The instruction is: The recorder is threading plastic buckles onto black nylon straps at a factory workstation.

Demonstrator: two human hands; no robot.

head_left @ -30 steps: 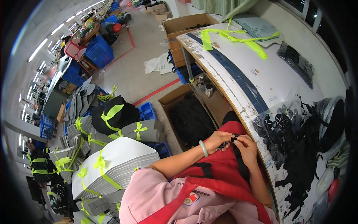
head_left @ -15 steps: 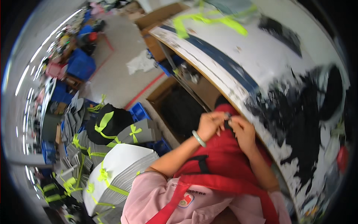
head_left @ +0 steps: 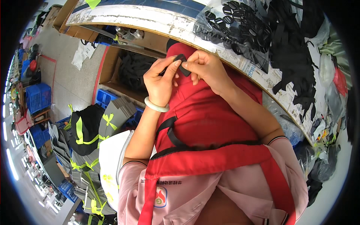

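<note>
Black strap (head_left: pixel 185 71), a short dark piece, is between the two hands, raised over the far end of the red apron (head_left: pixel 202 123). The left hand (head_left: pixel 160 83), a pale bangle (head_left: pixel 156 105) at its wrist, pinches it from the left with thumb and fingers closed together. The right hand (head_left: pixel 210 70) meets it from the other side, thumb pressed to bent forefinger on the piece, the remaining fingers loosely curled. Another dark bit shows by the left fingers; I cannot tell whether it is the same piece. Left of the apron's far end stands a carton (head_left: pixel 108 64) of black material. Beyond the apron and along its right runs a white table (head_left: pixel 150 23), bearing a clear bag of black buckles (head_left: pixel 240 18) and, farther right of the apron, a heap of black strips (head_left: pixel 294 56).
</note>
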